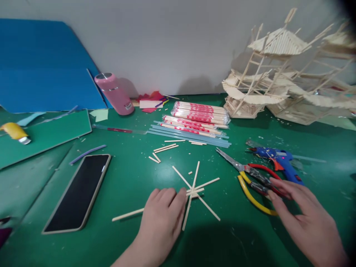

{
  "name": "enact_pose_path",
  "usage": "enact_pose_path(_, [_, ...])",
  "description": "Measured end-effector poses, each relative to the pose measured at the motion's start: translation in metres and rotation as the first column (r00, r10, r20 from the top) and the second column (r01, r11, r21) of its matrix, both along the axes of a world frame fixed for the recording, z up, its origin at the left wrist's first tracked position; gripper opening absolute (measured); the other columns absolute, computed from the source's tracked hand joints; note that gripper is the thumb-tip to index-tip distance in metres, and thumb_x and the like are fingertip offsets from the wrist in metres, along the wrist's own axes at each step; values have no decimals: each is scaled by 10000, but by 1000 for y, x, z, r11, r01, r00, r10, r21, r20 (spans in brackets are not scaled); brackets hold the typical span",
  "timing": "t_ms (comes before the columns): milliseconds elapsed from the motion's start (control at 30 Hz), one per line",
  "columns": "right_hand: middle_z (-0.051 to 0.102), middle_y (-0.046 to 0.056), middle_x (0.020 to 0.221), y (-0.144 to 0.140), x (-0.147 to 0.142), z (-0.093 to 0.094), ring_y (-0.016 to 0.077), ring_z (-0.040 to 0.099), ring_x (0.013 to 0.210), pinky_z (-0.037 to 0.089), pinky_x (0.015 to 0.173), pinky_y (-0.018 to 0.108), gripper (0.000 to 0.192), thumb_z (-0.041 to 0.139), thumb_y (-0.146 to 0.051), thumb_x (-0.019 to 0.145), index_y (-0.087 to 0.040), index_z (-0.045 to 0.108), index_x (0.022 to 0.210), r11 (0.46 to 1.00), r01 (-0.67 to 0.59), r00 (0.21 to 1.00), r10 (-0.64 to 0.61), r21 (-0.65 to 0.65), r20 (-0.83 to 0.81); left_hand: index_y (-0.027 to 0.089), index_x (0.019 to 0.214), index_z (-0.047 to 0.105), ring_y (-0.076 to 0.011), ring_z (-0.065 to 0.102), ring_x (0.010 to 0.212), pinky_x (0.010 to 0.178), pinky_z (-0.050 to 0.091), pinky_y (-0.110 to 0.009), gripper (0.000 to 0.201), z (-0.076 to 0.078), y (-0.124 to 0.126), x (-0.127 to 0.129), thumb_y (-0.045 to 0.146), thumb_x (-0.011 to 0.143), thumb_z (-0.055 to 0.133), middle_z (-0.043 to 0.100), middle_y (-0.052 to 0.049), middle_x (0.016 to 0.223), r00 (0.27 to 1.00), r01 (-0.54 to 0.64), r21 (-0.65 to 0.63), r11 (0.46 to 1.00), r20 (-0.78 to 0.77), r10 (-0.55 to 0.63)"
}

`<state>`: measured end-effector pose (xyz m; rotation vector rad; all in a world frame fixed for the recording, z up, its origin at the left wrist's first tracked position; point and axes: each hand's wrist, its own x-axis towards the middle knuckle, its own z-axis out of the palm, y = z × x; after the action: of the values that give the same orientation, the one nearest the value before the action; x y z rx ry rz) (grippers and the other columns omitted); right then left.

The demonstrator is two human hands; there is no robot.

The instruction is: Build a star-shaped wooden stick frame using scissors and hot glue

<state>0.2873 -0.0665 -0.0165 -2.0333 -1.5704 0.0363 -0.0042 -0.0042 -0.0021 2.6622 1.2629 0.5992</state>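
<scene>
My left hand (164, 215) is closed, its fingers pressed down around the end of a wooden stick by a star of crossed thin wooden sticks (205, 203) on the table. A longer stick (126, 215) pokes out from under this hand to the left. At the right, my right hand (303, 211) has its thumb and fingers on the handles of the scissors (254, 178), which have red and yellow grips and lie with the blades pointing to the far left. A blue glue gun (286, 163) lies just behind the scissors, with a small red light on it.
Cut stick pieces (166, 148), pale blue glue sticks (189, 135) and wrapped stick bundles (200, 113) lie at mid-table. A phone (79, 193) and a leaning pink bottle (115, 94) stand left. Stick-built pavilion models (258, 89) occupy the back right. A yellow cutter (15, 132) rests far left.
</scene>
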Motion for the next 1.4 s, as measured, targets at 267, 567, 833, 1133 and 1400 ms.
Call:
enact_pose_path(267, [559, 44, 1000, 6, -26, 3, 186, 573, 870, 467, 762, 319, 215, 495, -351, 812, -233, 579, 970, 989, -137, 991, 137, 50, 1, 159, 940, 564, -170, 503, 535, 544, 365, -318, 239, -16, -9, 0, 86, 827, 367, 579, -21, 628, 987, 41, 57, 998, -155, -31])
enact_pose_path(567, [598, 59, 923, 45, -91, 10, 177, 561, 854, 473, 718, 291, 190, 460, -199, 834, -211, 564, 993, 821, -565, 796, 514, -87, -320, 179, 780, 575, -163, 492, 608, 586, 396, -295, 227, -18, -10, -1, 62, 791, 380, 557, -24, 692, 992, -31, -176, 984, -129, 8])
enact_pose_path(833, [582, 33, 825, 46, -94, -7, 171, 536, 760, 423, 641, 313, 146, 506, -174, 807, -226, 582, 920, 750, -649, 737, 577, -127, -351, 174, 841, 592, -162, 462, 572, 565, 339, -314, 177, -25, -11, 0, 139, 830, 419, 537, -24, 676, 979, -43, -64, 997, -201, 29])
enact_pose_path(1133, [586, 23, 768, 47, -96, -7, 155, 531, 694, 376, 614, 298, 120, 521, -186, 799, -221, 614, 866, 739, -660, 747, 622, -139, -236, 176, 804, 604, -152, 451, 575, 537, 291, -302, 167, -20, -6, 0, 133, 826, 443, 545, -12, 649, 981, -25, 2, 1000, -190, 25])
enact_pose_path(1400, [596, 17, 751, 48, -99, -5, 146, 513, 665, 337, 601, 292, 134, 494, -200, 809, -229, 622, 840, 734, -661, 748, 628, -156, -213, 190, 806, 599, -167, 454, 592, 564, 310, -323, 121, -19, -3, 0, 148, 812, 486, 535, -10, 662, 968, 0, -12, 1000, -251, -3])
